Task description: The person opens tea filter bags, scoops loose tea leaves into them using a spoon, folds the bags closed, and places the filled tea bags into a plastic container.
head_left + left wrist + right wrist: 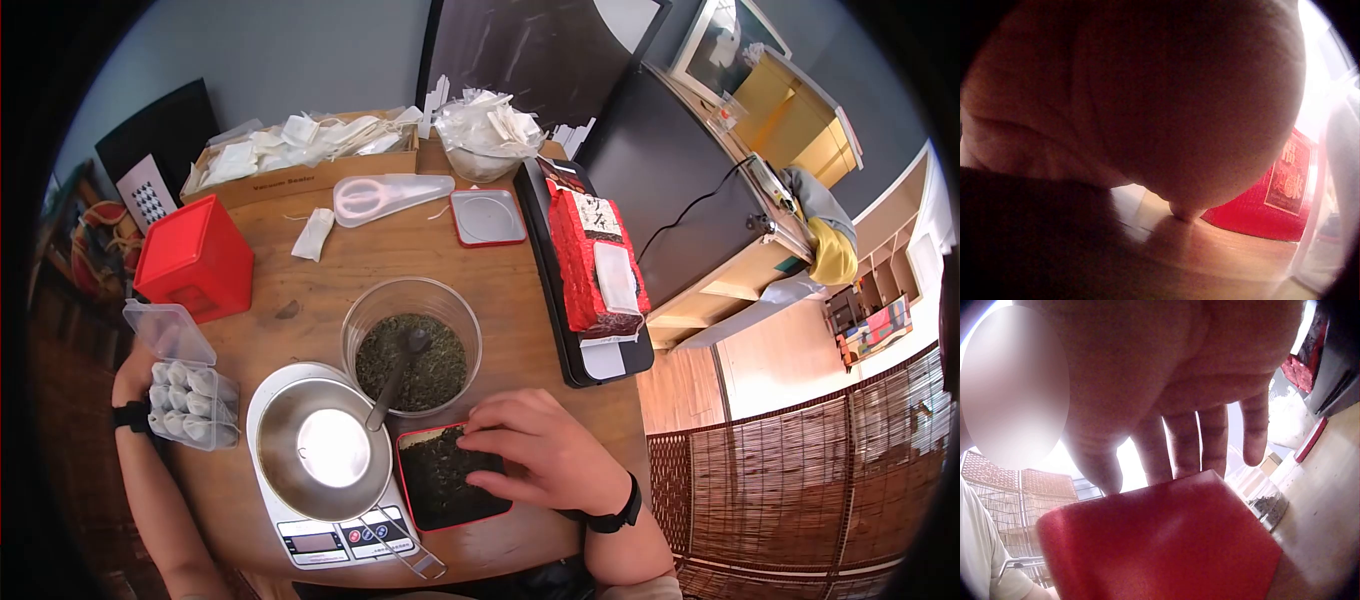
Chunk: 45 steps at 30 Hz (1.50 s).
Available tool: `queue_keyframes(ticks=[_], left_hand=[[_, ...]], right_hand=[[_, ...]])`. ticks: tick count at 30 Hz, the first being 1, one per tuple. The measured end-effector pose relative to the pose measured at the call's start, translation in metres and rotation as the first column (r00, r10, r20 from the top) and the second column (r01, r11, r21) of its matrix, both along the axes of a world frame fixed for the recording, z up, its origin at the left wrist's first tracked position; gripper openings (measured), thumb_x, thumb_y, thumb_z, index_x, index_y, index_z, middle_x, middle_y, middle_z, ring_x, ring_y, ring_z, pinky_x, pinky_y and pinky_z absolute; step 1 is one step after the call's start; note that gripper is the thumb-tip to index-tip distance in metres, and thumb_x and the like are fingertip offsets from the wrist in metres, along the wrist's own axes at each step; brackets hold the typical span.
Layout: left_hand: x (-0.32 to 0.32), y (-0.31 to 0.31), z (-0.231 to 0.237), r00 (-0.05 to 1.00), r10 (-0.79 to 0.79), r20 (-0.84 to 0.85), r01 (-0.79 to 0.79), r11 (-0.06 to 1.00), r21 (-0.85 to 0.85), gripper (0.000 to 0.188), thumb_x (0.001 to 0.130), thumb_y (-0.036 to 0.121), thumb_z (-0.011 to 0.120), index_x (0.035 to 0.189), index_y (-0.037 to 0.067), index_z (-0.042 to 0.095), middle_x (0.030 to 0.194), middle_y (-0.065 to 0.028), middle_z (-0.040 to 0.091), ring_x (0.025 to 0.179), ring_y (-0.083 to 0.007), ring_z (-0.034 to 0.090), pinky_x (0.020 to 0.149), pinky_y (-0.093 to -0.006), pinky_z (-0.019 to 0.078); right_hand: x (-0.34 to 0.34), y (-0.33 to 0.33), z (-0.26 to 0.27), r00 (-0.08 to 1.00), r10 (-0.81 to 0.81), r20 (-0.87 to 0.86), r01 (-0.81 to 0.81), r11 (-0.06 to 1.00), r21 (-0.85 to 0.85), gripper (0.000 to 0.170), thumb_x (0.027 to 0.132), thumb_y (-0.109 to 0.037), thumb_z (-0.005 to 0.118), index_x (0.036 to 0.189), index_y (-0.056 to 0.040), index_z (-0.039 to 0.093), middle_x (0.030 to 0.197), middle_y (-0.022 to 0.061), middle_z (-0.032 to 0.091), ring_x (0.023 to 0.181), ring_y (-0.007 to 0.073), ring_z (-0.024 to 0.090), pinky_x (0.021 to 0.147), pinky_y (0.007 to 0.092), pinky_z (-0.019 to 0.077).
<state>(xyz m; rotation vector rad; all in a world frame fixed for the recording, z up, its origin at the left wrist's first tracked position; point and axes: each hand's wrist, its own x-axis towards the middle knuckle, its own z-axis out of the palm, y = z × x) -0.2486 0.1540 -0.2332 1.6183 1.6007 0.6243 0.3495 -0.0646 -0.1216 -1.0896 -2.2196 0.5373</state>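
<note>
My right hand (540,450) is over a red square tin (408,480) filled with dark tea leaves (445,475). Its fingertips are at the leaves, thumb and forefinger apart. From the right wrist, straight fingers (1182,440) reach past the upper edge of the tin's red wall (1166,544); the fingertips are hidden there. My left hand (135,375) lies behind a clear plastic box of filled tea bags (190,405), mostly hidden by it. In the left wrist view the left hand's palm (1166,94) fills the picture, one fingertip on the wooden table.
A steel saucepan (280,460) stands on a white kitchen scale (310,550), its handle toward me. Behind are a clear bowl of leaves (465,310) with a dark scoop, a red canister (215,260), a tin lid (488,218), sheathed scissors (395,197) and a red tea packet (580,240).
</note>
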Motion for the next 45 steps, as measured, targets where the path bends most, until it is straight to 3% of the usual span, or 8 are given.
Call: queue_keyframes(ticks=[3, 5, 6, 8, 12, 15, 32, 45], left_hand=[[-0.022, 0.013, -0.019, 1.000, -0.005, -0.021, 0.006, 0.997, 0.081, 0.053, 0.096, 0.044, 0.067, 0.128, 0.004, 0.055, 0.120, -0.0138, 0.059, 0.110, -0.0260, 0.056, 0.099, -0.0388, 0.0449], [-0.036, 0.022, -0.032, 0.981, -0.128, -0.146, 0.145, 0.982, 0.118, 0.050, 0.096, 0.043, 0.067, 0.125, 0.003, 0.057, 0.117, -0.0140, 0.061, 0.109, -0.0264, 0.058, 0.096, -0.0398, 0.0466], [-0.022, 0.015, -0.020, 0.981, -0.126, -0.148, 0.144, 0.983, 0.117, 0.050, 0.096, 0.043, 0.067, 0.125, 0.003, 0.057, 0.117, -0.0140, 0.061, 0.109, -0.0264, 0.058, 0.096, -0.0398, 0.0466], [0.005, 0.000, 0.001, 0.999, 0.038, 0.004, -0.038, 0.998, 0.041, 0.048, 0.096, 0.041, 0.067, 0.123, 0.003, 0.058, 0.116, -0.0143, 0.062, 0.108, -0.0264, 0.059, 0.094, -0.0405, 0.0478], [0.006, 0.001, 0.000, 0.999, 0.003, -0.033, 0.000, 0.996, 0.087, 0.047, 0.095, 0.039, 0.069, 0.122, 0.002, 0.059, 0.117, -0.0139, 0.062, 0.107, -0.0260, 0.059, 0.093, -0.0408, 0.0481], [0.011, -0.003, 0.007, 0.999, 0.004, 0.045, -0.008, 0.997, 0.081, 0.046, 0.095, 0.038, 0.069, 0.122, 0.002, 0.059, 0.117, -0.0137, 0.062, 0.106, -0.0263, 0.059, 0.093, -0.0409, 0.0481], [0.001, 0.002, -0.004, 0.993, -0.024, -0.116, 0.046, 0.980, 0.192, 0.048, 0.095, 0.042, 0.068, 0.121, 0.003, 0.060, 0.116, -0.0183, 0.062, 0.108, -0.0346, 0.060, 0.094, -0.0432, 0.0473], [0.019, -0.008, 0.012, 0.998, -0.008, -0.055, 0.013, 0.995, 0.098, 0.048, 0.097, 0.043, 0.065, 0.123, 0.004, 0.058, 0.120, -0.0128, 0.057, 0.111, -0.0278, 0.055, 0.097, -0.0397, 0.0443]], right_hand=[[0.000, 0.001, 0.001, 1.000, 0.004, 0.002, -0.004, 1.000, 0.007, 0.039, 0.078, -0.019, 0.084, 0.113, -0.0089, 0.071, 0.118, 0.0065, 0.066, 0.112, 0.0285, 0.062, 0.092, 0.0418, 0.0482], [0.000, 0.001, 0.000, 1.000, 0.004, -0.001, -0.004, 1.000, 0.009, 0.039, 0.078, -0.019, 0.084, 0.113, -0.0089, 0.071, 0.118, 0.0064, 0.066, 0.112, 0.0285, 0.062, 0.092, 0.0417, 0.0482], [0.000, 0.000, 0.001, 1.000, 0.006, -0.002, -0.006, 1.000, 0.008, 0.039, 0.078, -0.019, 0.084, 0.113, -0.0089, 0.071, 0.118, 0.0064, 0.066, 0.112, 0.0285, 0.062, 0.092, 0.0417, 0.0482], [0.000, 0.001, 0.002, 1.000, 0.004, -0.003, -0.004, 1.000, 0.003, 0.038, 0.078, -0.019, 0.084, 0.113, -0.0088, 0.071, 0.118, 0.0065, 0.066, 0.112, 0.0287, 0.062, 0.092, 0.0416, 0.0483], [0.001, 0.000, 0.001, 1.000, 0.004, 0.002, -0.004, 1.000, -0.004, 0.038, 0.079, -0.019, 0.084, 0.113, -0.0087, 0.071, 0.117, 0.0068, 0.066, 0.112, 0.0289, 0.062, 0.093, 0.0417, 0.0483], [0.000, 0.001, 0.002, 1.000, 0.003, -0.004, -0.003, 1.000, -0.005, 0.038, 0.079, -0.019, 0.084, 0.113, -0.0086, 0.071, 0.117, 0.0073, 0.066, 0.112, 0.0290, 0.062, 0.093, 0.0418, 0.0485], [0.001, -0.001, 0.002, 1.000, -0.001, -0.001, 0.001, 1.000, -0.001, 0.037, 0.080, -0.020, 0.084, 0.113, -0.0081, 0.071, 0.118, 0.0080, 0.066, 0.111, 0.0296, 0.062, 0.093, 0.0417, 0.0492], [0.001, 0.000, 0.002, 1.000, 0.006, -0.007, -0.006, 1.000, 0.003, 0.037, 0.081, -0.019, 0.083, 0.114, -0.0088, 0.071, 0.118, 0.0078, 0.065, 0.109, 0.0293, 0.063, 0.092, 0.0413, 0.0492]])
